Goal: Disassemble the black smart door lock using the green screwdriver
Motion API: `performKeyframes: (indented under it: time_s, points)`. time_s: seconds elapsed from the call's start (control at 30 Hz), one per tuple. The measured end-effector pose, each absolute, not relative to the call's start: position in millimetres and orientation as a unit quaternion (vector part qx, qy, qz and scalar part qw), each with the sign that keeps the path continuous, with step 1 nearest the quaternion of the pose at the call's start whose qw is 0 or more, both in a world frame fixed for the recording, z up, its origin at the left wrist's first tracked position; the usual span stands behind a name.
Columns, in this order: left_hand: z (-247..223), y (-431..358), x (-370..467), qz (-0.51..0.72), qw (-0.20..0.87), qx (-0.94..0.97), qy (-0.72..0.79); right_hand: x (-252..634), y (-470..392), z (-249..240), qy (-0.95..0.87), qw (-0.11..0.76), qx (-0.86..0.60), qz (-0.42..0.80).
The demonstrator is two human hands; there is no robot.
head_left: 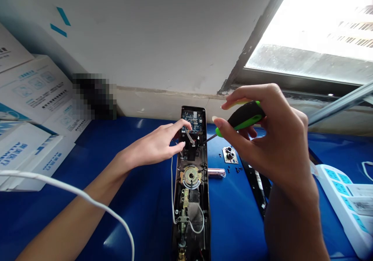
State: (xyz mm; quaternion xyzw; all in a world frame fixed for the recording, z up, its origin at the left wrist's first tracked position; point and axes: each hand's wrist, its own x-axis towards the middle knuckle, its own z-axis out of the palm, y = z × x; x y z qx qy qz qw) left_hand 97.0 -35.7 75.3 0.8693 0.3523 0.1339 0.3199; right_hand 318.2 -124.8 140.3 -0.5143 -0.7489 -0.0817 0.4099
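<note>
A long black housing (205,199) lies open on the blue table, with a circuit board (194,117) at its far end and a round brass-coloured part (191,174) near its middle. My left hand (159,142) reaches over the housing's left edge, thumb and index finger apart on either side of a grey cable (190,137). In my right hand (271,136) is a green and black screwdriver (244,117), held near its handle's end. Its shaft points down-left into the housing, close to the cable's plug; the exact contact of the tip is too small to tell.
Right of the housing lie a metal plate (230,155), several small black screws (239,169) and a pinkish cylinder (217,172). A white power strip (344,202) is at right, white boxes (37,94) at left. A white cable (87,202) crosses the lower left.
</note>
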Motion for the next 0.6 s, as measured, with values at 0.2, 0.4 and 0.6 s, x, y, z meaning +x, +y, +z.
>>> performKeyframes:
  time_s: [0.2,0.4,0.6]
  points:
    - [75.4,-35.3,96.8,0.129,0.323,0.869,0.353,318.4,-124.6,140.9,-0.742,0.424,-0.516,-0.058]
    - [75.2,-35.3,97.0,0.129,0.324,0.867,0.356,317.2,-126.2,141.8,-0.753,0.439,-0.490,-0.006]
    - [74.4,-34.8,96.9,0.133,0.322,0.869,0.350,316.5,-124.5,140.8,-0.747,0.429,-0.505,-0.053]
